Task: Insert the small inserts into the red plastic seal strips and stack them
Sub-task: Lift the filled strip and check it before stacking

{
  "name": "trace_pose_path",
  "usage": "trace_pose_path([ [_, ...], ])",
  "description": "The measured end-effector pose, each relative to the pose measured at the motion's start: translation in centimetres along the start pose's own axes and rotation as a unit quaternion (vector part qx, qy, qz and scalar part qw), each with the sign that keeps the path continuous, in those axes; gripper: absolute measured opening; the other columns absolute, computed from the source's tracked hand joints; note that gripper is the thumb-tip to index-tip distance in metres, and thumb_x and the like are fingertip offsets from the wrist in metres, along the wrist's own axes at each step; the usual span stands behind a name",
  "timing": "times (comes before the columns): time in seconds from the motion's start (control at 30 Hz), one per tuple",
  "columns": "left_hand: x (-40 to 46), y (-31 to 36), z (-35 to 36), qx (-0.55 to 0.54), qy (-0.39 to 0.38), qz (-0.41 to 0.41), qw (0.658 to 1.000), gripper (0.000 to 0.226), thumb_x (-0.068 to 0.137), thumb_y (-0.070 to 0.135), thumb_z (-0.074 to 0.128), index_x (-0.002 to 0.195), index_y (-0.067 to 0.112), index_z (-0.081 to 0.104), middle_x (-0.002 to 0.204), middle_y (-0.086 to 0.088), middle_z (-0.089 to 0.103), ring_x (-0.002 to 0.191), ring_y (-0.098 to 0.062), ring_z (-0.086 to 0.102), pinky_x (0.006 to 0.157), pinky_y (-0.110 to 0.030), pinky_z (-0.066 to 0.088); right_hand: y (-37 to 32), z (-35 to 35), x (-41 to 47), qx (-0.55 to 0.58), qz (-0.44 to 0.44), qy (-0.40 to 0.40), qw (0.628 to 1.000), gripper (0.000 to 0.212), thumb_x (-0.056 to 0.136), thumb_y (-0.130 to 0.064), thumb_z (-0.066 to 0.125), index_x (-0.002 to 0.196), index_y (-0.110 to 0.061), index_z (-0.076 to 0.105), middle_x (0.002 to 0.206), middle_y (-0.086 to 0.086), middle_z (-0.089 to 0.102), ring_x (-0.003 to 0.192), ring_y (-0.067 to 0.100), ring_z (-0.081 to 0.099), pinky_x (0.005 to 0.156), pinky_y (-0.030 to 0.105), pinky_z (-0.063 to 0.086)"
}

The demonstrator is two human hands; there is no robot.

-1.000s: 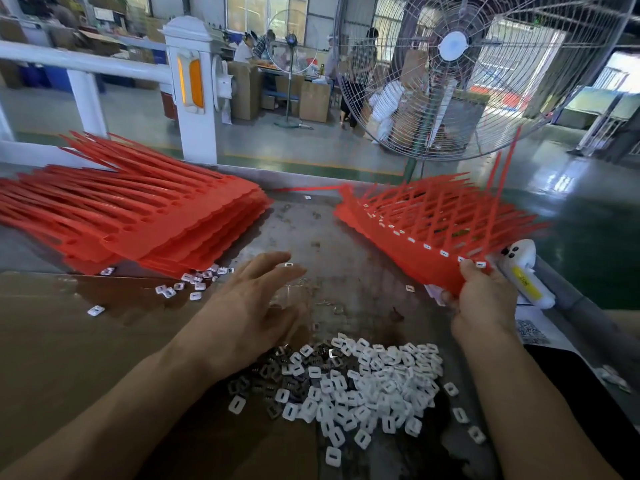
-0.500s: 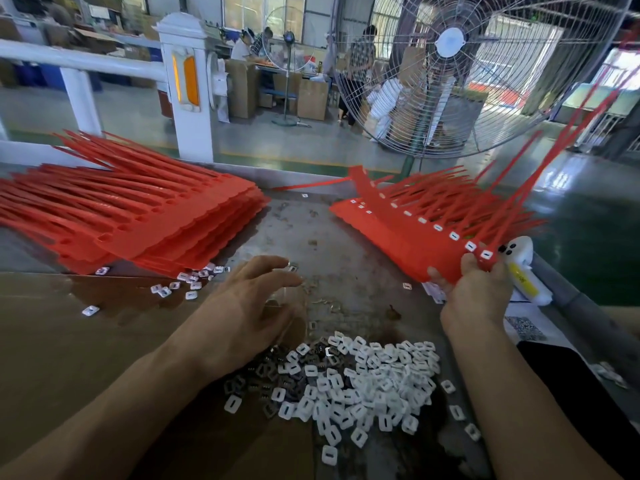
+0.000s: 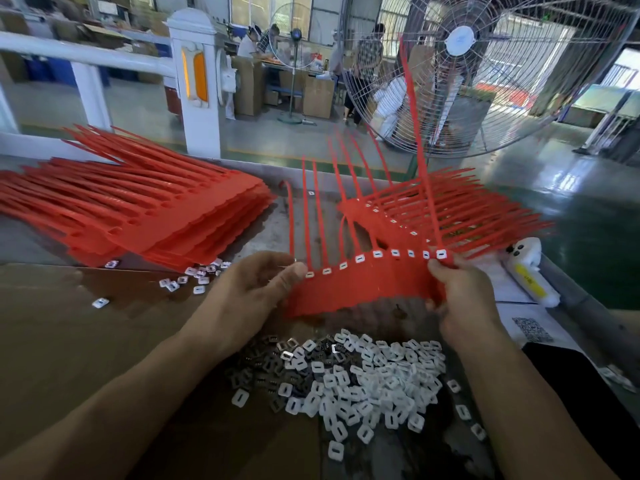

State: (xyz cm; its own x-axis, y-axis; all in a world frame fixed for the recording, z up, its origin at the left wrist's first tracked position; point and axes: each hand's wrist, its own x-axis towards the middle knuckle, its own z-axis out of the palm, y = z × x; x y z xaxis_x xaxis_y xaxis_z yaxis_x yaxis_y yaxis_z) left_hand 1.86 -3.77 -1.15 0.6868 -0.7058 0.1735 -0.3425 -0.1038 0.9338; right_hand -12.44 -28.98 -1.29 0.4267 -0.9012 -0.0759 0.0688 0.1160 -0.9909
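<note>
Two hands hold one red seal strip sheet point(image 3: 360, 289) just above the pile of white inserts point(image 3: 367, 379), which serves as the landmark.

Far left of that pile and beyond it, a stack of red sheets point(image 3: 149, 220) lies flat on the worktop point(image 3: 69, 341), tails pointing away to the left. A few loose inserts point(image 3: 194, 275) lie at its near edge.

Directly behind the pile, the left hand point(image 3: 249, 299) pinches the sheet's left end, thumb on top and fingers point(image 3: 277, 268) curled under.

The sheet's long axis runs left to right, rising slightly toward the right. Its row of fitted white inserts point(image 3: 377, 259) lies along the upper edge, and the thin tails point(image 3: 320, 213) point up and away from the person.

Right of the pile, the right hand point(image 3: 460, 299) grips the other end, fingers closed round the edge near the last insert. Beyond it, a second heap of sheets point(image 3: 450, 209) fans out to the right.

Since every visible socket appears filled, the sheet probably goes to a stack next. It is best kept level and carried by both ends, so the tails do not snag and the inserts stay seated.
</note>
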Motion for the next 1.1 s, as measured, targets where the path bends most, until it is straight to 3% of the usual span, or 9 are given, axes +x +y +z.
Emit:
trace_pose_path([
  [0.1,0.2,0.0,0.1,0.026,0.046,-0.046,0.998,0.054,0.086,0.057,0.064,0.130,0.026,0.061,0.106,0.005,0.071,0.085,-0.012,0.071,0.077,-0.032,0.056,-0.4,0.1,-0.8,0.047,0.016,-0.041,0.998,0.032,0.097,-0.006,0.062,0.084,-0.029,0.080,0.084,-0.008,0.077,0.069,0.012,0.067,0.043,0.022,0.035],
  [0.2,0.2,0.2,0.0,0.030,0.052,-0.057,0.997,0.063,0.090,0.049,0.067,0.144,0.023,0.050,0.127,0.001,0.066,0.093,-0.014,0.071,0.081,-0.036,0.059,-0.6,-0.1,-1.1,0.100,0.028,-0.072,0.992,0.034,0.097,-0.008,0.061,0.084,-0.032,0.082,0.091,-0.007,0.078,0.075,0.012,0.069,0.054,0.026,0.037],
  [0.3,0.4,0.4,-0.3,0.000,0.029,-0.062,0.998,0.068,0.090,0.045,0.069,0.148,0.022,0.045,0.104,0.003,0.074,0.079,-0.010,0.074,0.067,-0.027,0.058,-0.5,-0.1,-1.0,0.149,0.042,-0.087,0.984,0.023,0.098,-0.007,0.061,0.098,-0.025,0.076,0.098,-0.004,0.076,0.077,0.012,0.069,0.044,0.022,0.038],
  [0.4,0.5,0.1,-0.3,-0.018,0.009,-0.052,0.998,0.066,0.089,0.035,0.074,0.148,0.024,0.045,0.104,0.003,0.075,0.089,-0.014,0.074,0.083,-0.041,0.062,-0.4,0.2,-1.1,0.169,0.043,-0.088,0.981,0.017,0.096,-0.006,0.061,0.103,-0.020,0.068,0.096,0.003,0.072,0.067,0.013,0.065,0.036,0.021,0.033],
  [0.53,0.6,-0.1,-0.4,-0.037,0.022,0.061,0.997,0.061,0.091,0.013,0.074,0.145,0.028,0.050,0.100,0.000,0.076,0.095,-0.019,0.072,0.091,-0.043,0.057,-0.5,0.1,-1.1,0.199,0.049,-0.082,0.975,0.017,0.097,-0.006,0.058,0.107,-0.017,0.067,0.093,0.002,0.074,0.061,0.011,0.066,0.035,0.020,0.034],
  [0.67,1.2,-0.5,-0.3,-0.059,0.057,0.110,0.991,0.052,0.088,0.019,0.072,0.130,0.046,0.057,0.091,0.006,0.074,0.077,-0.008,0.065,0.071,-0.025,0.049,-0.4,0.1,-1.2,0.169,0.061,-0.077,0.981,0.014,0.098,-0.007,0.057,0.107,-0.016,0.065,0.089,0.002,0.071,0.051,0.009,0.062,0.033,0.019,0.030],
  [0.77,1.3,-0.9,-0.3,-0.046,0.080,0.119,0.989,0.057,0.093,0.005,0.069,0.112,0.058,0.064,0.086,0.010,0.071,0.070,-0.002,0.061,0.064,-0.015,0.047,-0.2,0.4,-1.3,0.117,0.062,-0.064,0.989,0.013,0.098,-0.008,0.061,0.100,-0.018,0.069,0.087,0.000,0.074,0.057,0.009,0.066,0.035,0.019,0.034],
  [0.93,1.2,-1.1,-0.3,-0.060,0.080,0.117,0.988,0.029,0.098,0.007,0.064,0.110,0.031,0.073,0.081,0.013,0.073,0.066,0.006,0.060,0.062,-0.007,0.045,-0.1,0.6,-1.3,0.120,0.076,-0.056,0.988,0.016,0.099,-0.008,0.061,0.099,-0.020,0.072,0.087,-0.002,0.079,0.071,0.013,0.073,0.047,0.023,0.043],
  [1.1,1.5,-1.6,-0.3,-0.065,0.088,0.100,0.989,0.025,0.099,0.010,0.064,0.111,0.030,0.074,0.083,0.009,0.075,0.066,0.003,0.063,0.060,-0.009,0.047,-0.3,0.7,-1.4,0.118,0.075,-0.045,0.989,0.019,0.099,-0.005,0.059,0.096,-0.020,0.070,0.078,-0.005,0.075,0.061,0.010,0.067,0.038,0.018,0.036],
])
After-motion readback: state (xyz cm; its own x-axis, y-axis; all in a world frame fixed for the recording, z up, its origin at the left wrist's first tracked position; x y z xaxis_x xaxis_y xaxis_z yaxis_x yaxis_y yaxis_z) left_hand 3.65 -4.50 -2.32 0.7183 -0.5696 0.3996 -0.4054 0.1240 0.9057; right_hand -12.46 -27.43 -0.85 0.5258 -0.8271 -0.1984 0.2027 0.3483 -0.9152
